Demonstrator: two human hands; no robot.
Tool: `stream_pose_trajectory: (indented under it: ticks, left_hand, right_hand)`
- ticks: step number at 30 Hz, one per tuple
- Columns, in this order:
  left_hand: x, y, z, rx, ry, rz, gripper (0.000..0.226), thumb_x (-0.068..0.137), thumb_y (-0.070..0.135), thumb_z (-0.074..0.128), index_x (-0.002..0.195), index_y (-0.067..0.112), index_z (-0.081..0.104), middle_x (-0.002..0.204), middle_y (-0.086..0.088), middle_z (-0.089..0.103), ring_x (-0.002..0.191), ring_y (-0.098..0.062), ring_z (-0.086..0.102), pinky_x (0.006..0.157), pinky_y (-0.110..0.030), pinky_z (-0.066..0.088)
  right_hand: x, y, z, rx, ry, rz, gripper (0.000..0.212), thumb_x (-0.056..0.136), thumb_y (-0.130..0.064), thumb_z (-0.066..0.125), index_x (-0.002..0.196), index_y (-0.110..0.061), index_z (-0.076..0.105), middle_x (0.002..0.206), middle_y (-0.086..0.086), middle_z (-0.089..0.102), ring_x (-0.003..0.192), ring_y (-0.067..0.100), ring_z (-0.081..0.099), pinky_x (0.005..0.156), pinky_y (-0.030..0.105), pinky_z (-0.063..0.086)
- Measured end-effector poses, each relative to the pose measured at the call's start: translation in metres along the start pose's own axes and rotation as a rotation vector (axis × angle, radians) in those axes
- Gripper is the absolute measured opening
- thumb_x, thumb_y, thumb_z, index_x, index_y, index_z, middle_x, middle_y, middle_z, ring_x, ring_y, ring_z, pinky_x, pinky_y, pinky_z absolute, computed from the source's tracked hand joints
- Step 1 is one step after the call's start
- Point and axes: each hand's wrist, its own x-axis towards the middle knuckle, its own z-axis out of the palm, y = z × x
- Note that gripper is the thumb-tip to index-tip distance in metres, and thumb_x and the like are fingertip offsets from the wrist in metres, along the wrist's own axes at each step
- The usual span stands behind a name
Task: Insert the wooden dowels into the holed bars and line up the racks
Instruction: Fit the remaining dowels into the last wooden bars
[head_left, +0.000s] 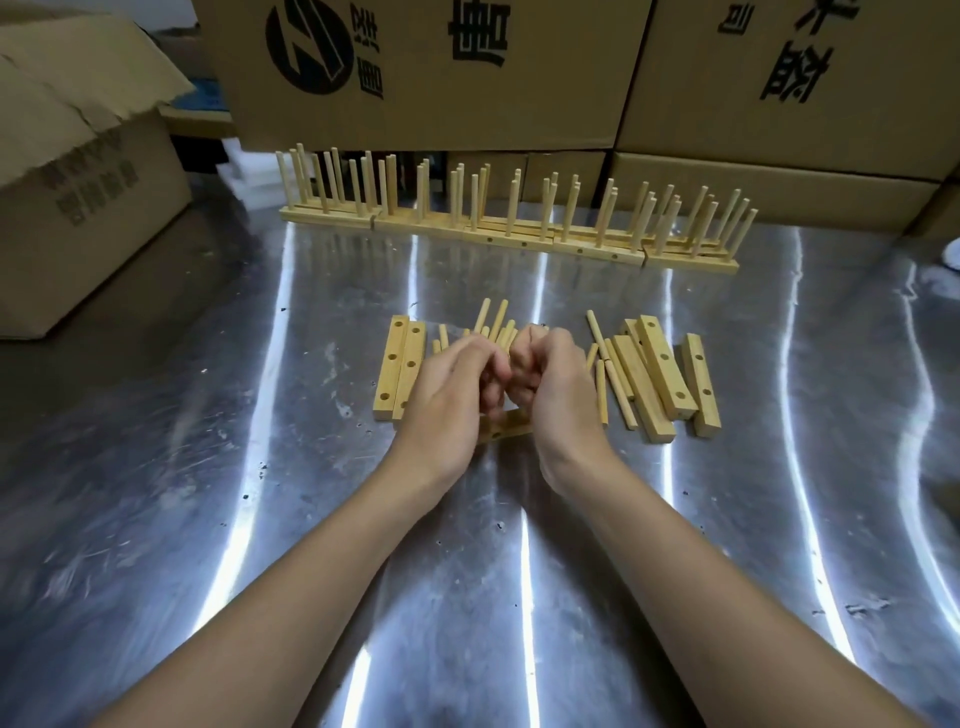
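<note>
Several printed cardboard boxes across the back, 1 more open box at far left, all on or behind a scuffed steel table.

Along the table's far edge, a row of finished racks set end to end: long axis left to right, dowels standing upright out of the bars.

Nearer, left of the hands, 2 holed bars lying flat and touching side by side, holes facing up, long axes pointing away from the person. To the right, a loose heap of bars, long axes also running away and angled a little leftward at the far ends, 1 resting on top of the others, another just apart at the right.

Between the wrists, a short stretch of 1 more bar (most of it hidden under the hands), apparently lying crosswise.

Left hand at table centre, fingers curled round a bunch of dowels fanning up and away from the person. Right hand pressed against the left, fingers curled tight; blurred, so cannot tell what they pinch, if anything.

Beside the right hand, a few loose dowels flat on the steel, pointing away like the bars next to them.
</note>
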Motion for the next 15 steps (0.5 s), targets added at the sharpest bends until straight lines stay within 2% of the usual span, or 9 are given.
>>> stream_pose_trajectory:
  ticks: [3,6,8,11,15]
  left_hand:
    - [-0.0023,-0.0027,-0.0005,-0.014,0.0,-0.01,0.032,0.099,0.022,0.04,0.067,0.02,0.037,0.06,0.009,0.032,0.057,-0.009,0.029,0.052,-0.02,0.027]
    - [-0.0043,-0.0026,-0.0039,-0.063,-0.069,-0.013,0.028,0.096,0.031,0.037,0.074,0.017,0.027,0.067,0.003,0.023,0.061,-0.011,0.022,0.056,-0.027,0.019]
    - [-0.0051,-0.0031,-0.0043,-0.069,-0.077,-0.006,0.026,0.094,0.032,0.035,0.075,0.017,0.025,0.068,0.003,0.022,0.062,-0.011,0.021,0.057,-0.029,0.018]
    - [-0.0049,-0.0013,-0.0008,-0.011,-0.048,0.014,0.022,0.09,0.029,0.034,0.071,0.022,0.027,0.062,0.009,0.024,0.058,-0.009,0.021,0.051,-0.022,0.022]
    - [-0.0041,-0.0002,-0.0005,0.006,-0.045,0.005,0.021,0.089,0.028,0.034,0.072,0.02,0.025,0.06,0.009,0.024,0.056,-0.008,0.021,0.05,-0.021,0.021]
  right_hand:
    - [0.0016,0.0044,0.0008,-0.059,0.009,-0.022,0.025,0.087,-0.025,0.033,0.062,-0.02,0.032,0.06,-0.005,0.027,0.058,0.013,0.025,0.054,0.027,0.024]
    - [0.0027,0.0059,0.0011,-0.031,0.004,-0.034,0.023,0.086,-0.024,0.031,0.064,-0.02,0.03,0.06,-0.006,0.025,0.057,0.012,0.023,0.053,0.025,0.023]
    - [0.0038,0.0066,0.0007,-0.026,-0.002,-0.048,0.023,0.086,-0.025,0.03,0.064,-0.02,0.029,0.06,-0.006,0.024,0.057,0.012,0.022,0.053,0.026,0.022]
    - [0.0028,0.0086,0.0015,-0.03,0.001,-0.063,0.024,0.087,-0.025,0.03,0.064,-0.02,0.029,0.059,-0.007,0.025,0.058,0.013,0.022,0.054,0.027,0.022]
    - [0.0003,0.0087,0.0029,-0.03,-0.006,-0.076,0.024,0.087,-0.025,0.031,0.065,-0.02,0.028,0.06,-0.006,0.025,0.059,0.013,0.023,0.056,0.03,0.022]
